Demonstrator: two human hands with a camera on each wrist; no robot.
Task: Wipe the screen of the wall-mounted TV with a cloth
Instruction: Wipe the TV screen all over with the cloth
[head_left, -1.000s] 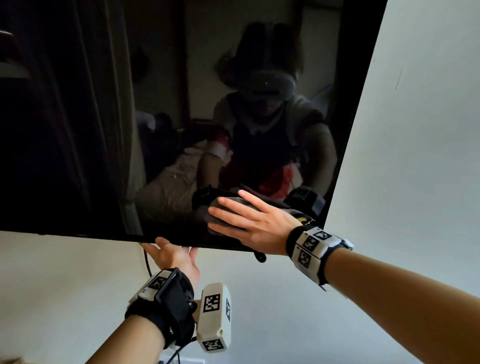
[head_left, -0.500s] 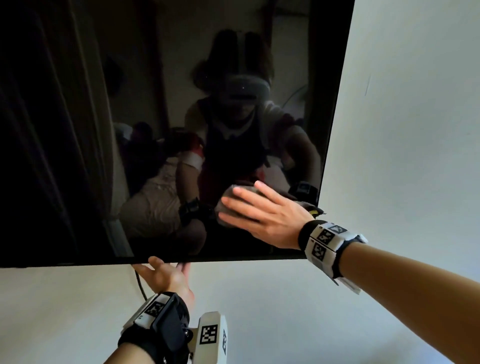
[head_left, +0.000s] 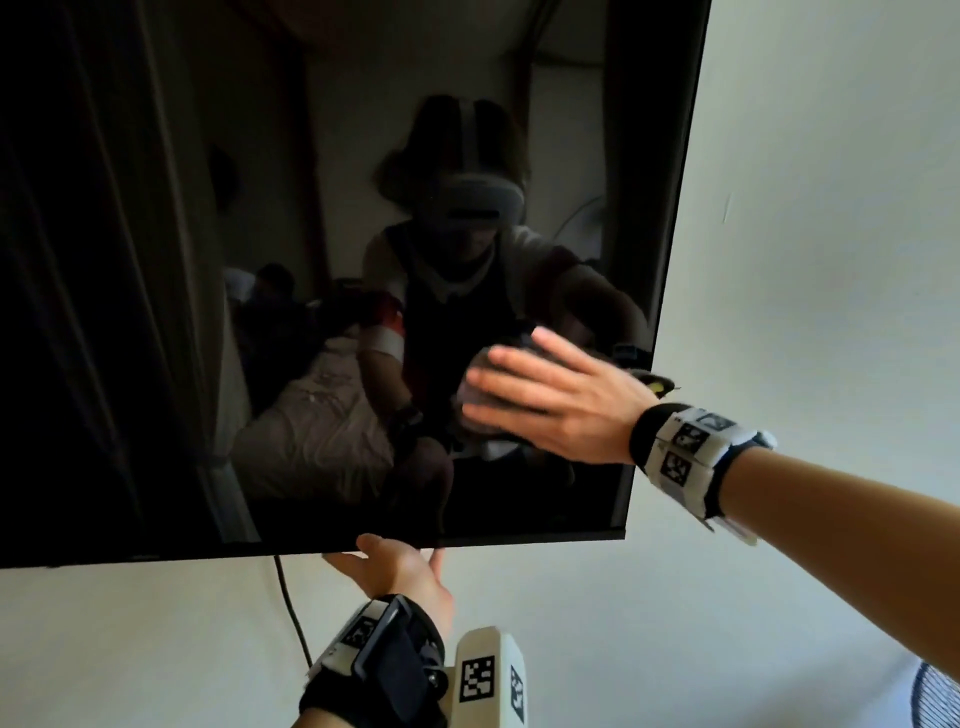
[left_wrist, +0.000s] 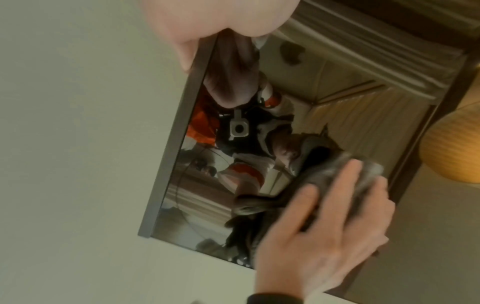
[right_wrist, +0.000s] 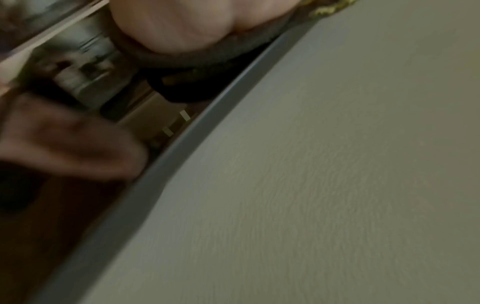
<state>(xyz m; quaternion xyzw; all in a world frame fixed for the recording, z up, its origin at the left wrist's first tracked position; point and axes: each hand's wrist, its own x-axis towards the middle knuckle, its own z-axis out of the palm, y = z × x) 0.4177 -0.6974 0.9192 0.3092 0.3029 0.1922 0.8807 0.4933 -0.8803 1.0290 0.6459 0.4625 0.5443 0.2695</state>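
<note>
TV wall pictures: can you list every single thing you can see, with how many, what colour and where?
TV: one, black glossy screen with a thin dark frame, on the wall, reflecting the room and the person.
Cloth: one, grey, flat on the screen near its lower right corner, under the right hand.
Wall: one, white, behind and beside the TV.
Cable: one, black, hanging down the wall below the TV.
Lamp: one, yellow-orange, at the right edge of the left wrist view.
Wrist bands: two, black and white with square markers, one per wrist.
Hands: right hand presses the cloth with straight fingers; left hand touches the TV's bottom edge.
</note>
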